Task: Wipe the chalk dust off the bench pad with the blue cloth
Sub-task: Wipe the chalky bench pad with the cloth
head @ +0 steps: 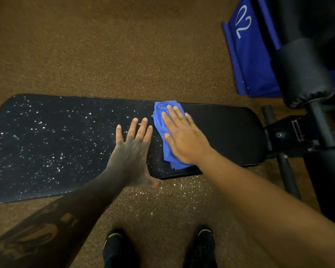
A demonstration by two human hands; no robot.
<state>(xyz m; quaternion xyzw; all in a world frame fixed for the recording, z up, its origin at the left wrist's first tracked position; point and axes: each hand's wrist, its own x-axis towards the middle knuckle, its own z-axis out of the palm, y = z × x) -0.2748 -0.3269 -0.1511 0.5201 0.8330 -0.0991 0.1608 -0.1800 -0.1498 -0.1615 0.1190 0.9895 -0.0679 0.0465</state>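
cloth (167, 144) sits on the pad (220, 132) under the right hand (184, 140), left hand (132, 149) flat just left of it, dust (37, 142) mostly further left i think

Long black padded vinyl bench pad (220, 132), rounded ends, lying flat left to right across speckled brown floor. Left and middle portion scattered with white chalk dust specks (46, 144); right portion clean and plain black. Crumpled blue terry cloth (167, 151), bunched into a long wad, lying flat on pad right of centre, spanning far edge to near edge, at boundary between dusty and clean areas.
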